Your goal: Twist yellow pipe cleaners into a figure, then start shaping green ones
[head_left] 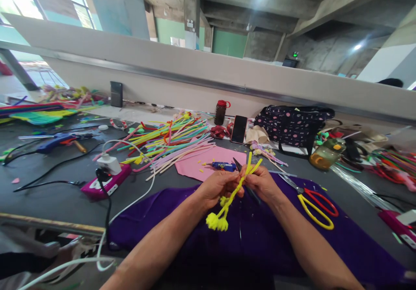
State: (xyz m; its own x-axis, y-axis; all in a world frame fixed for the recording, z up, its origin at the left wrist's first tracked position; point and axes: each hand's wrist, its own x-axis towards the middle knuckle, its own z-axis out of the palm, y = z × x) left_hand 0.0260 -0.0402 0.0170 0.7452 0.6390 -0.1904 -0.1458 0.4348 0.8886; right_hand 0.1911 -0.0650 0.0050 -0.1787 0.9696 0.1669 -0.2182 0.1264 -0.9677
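Just right of the frame's centre, our left hand and right hand both pinch the yellow fuzzy stem, which slants between them. We see twisted strands, two straight ends above, puffy tufts below.

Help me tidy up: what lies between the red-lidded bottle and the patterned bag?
The head view shows a phone and crumpled tan material between the bottle and bag.
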